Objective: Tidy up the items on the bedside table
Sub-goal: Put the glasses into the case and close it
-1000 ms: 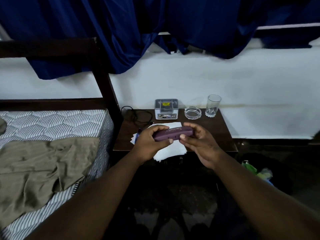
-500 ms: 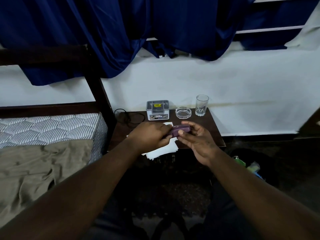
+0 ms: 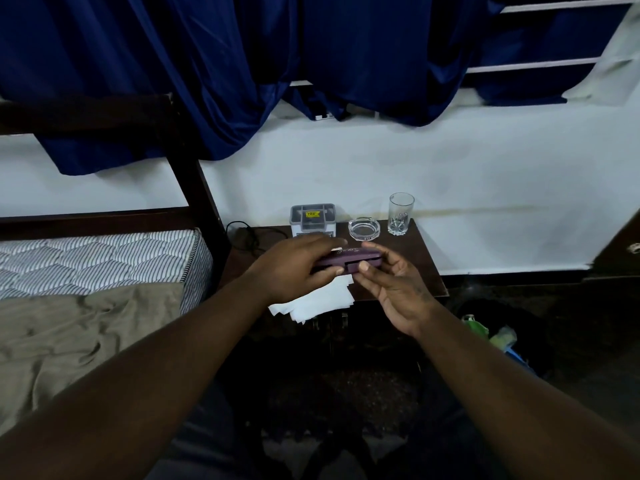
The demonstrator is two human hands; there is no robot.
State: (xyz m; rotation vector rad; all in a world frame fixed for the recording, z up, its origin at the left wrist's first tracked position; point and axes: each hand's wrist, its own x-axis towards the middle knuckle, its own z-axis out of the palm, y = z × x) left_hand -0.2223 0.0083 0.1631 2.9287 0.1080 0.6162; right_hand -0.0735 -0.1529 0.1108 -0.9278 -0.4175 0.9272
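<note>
Left hand curled over purple case, right hand pinching its end, in front of ashtray; may slip from that light pinch and strike glass beside ashtray

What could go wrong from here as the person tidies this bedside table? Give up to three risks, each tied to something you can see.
1. The white papers overhang the bedside table's front edge beneath the purple case; a brush could slide them off.
2. The glass and ashtray stand just behind the case; setting it down further back may knock them.
3. The right hand holds the case only by fingertips, so it might slip.
</note>
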